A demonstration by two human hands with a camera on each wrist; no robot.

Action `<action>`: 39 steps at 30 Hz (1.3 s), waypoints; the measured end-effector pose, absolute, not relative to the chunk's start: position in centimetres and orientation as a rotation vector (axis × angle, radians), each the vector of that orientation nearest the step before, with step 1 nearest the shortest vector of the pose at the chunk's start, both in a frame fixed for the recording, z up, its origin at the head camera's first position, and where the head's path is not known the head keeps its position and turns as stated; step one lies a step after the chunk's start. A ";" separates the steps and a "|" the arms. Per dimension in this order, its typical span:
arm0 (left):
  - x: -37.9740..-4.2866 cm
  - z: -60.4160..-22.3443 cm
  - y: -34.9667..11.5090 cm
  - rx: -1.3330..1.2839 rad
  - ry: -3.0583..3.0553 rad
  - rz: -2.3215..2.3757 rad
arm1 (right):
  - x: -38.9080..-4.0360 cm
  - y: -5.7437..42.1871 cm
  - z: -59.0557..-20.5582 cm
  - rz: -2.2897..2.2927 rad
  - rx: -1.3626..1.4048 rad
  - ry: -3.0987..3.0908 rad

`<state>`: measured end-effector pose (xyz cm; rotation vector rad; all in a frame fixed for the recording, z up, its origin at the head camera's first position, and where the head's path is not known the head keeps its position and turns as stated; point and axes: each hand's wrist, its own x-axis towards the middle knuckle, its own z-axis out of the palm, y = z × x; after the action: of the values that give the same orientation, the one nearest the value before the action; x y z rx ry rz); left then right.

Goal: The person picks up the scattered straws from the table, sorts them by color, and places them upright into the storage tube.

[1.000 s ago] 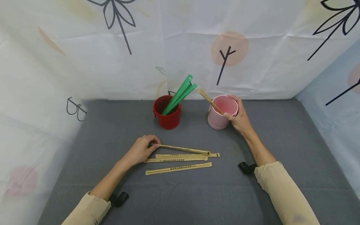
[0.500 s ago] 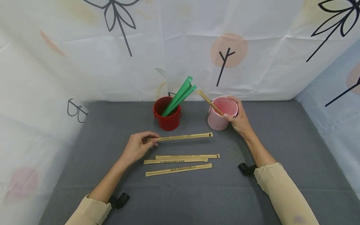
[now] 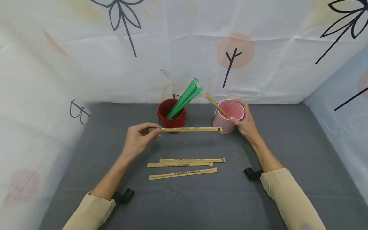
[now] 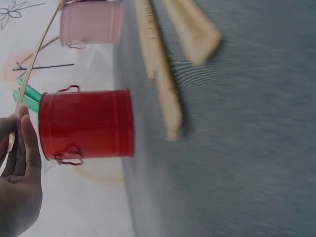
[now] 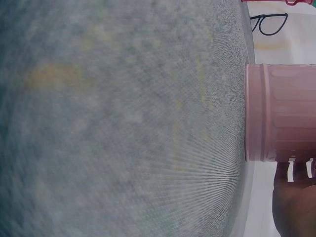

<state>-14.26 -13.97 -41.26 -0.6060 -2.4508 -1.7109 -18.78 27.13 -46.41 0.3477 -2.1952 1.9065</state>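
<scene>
In the head view my left hand (image 3: 139, 139) pinches the left end of a long tan paper-wrapped straw (image 3: 189, 129), held level above the table in front of the buckets. My right hand (image 3: 245, 123) grips the right side of a pink bucket (image 3: 222, 124), thumb at its rim. One tan wrapped straw (image 3: 214, 103) leans out of that bucket to the left. Beside it stands a red bucket (image 3: 173, 123) with several green wrapped straws (image 3: 185, 99) in it. The left wrist view has the red bucket (image 4: 86, 123) close to the left hand (image 4: 19, 182).
Three tan wrapped straws (image 3: 183, 173) lie roughly side by side on the grey tabletop (image 3: 184, 204), nearer than the buckets; two overlap. A white printed cloth (image 3: 189, 54) hangs behind the table and along both sides.
The left hand has lifted a tan wrapped straw off the others on the table and carried it up and away, toward the buckets. The right hand has stayed on the pink bucket.
</scene>
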 end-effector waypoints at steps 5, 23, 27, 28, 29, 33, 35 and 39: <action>-15.3 -39.8 -12.9 -0.608 -2.353 -1.797 | -18.9 27.2 -46.8 1.911 0.350 -2.185; -17.6 -35.6 -8.7 -0.610 -2.334 -1.714 | -18.9 27.2 -46.7 1.897 0.344 -2.205; -19.1 -36.9 -8.4 -0.628 -2.304 -1.712 | -18.8 27.2 -46.9 1.915 0.352 -2.192; -19.4 -37.2 -8.3 -0.633 -2.297 -1.721 | -18.8 27.2 -46.9 1.919 0.354 -2.189; -19.7 -37.4 -8.2 -0.638 -2.289 -1.731 | -18.9 27.2 -46.9 1.918 0.355 -2.188; -20.2 -37.7 -7.5 -0.646 -2.239 -1.852 | -18.8 27.3 -46.9 1.909 0.349 -2.190; -20.3 -37.7 -7.1 -0.647 -2.200 -1.927 | -18.8 27.3 -46.9 1.898 0.339 -2.201; -20.5 -37.7 -6.1 -0.647 -2.170 -2.008 | -18.7 27.4 -47.1 1.912 0.335 -2.195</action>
<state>-20.46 -6.06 -37.65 -0.6472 -2.1697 -2.0084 -18.65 27.37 -47.12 0.3355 -2.1947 1.9119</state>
